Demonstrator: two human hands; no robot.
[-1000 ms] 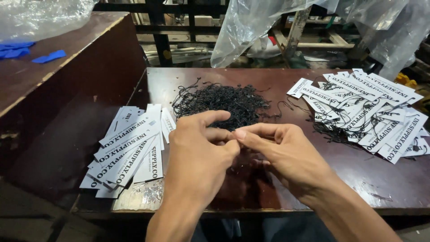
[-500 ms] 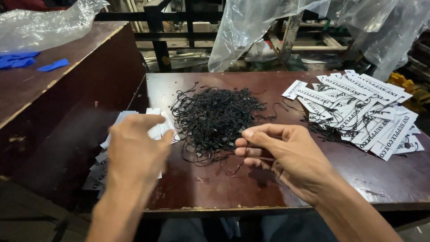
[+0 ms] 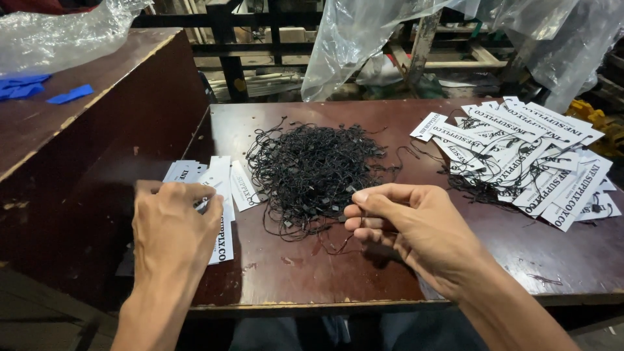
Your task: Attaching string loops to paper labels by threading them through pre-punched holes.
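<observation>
White tags (image 3: 209, 185) under left hand (image 3: 174, 231), brown table (image 3: 364, 270), plastic sheeting (image 3: 364, 39)

A dark brown wooden table (image 3: 390, 273) with a scuffed, spotted top fills the middle of the view, its front edge worn pale. To the left stands a taller wooden cabinet (image 3: 97, 123) of the same dark colour, its side touching the table's edge. On the cabinet top lie a few blue scraps (image 3: 68, 95) and a crumpled clear plastic bag (image 3: 58, 36). Behind the table, sheets of clear plastic (image 3: 364, 45) hang over a black metal frame (image 3: 227, 45) and wooden shelving (image 3: 448, 62). The light is dim and even.
</observation>
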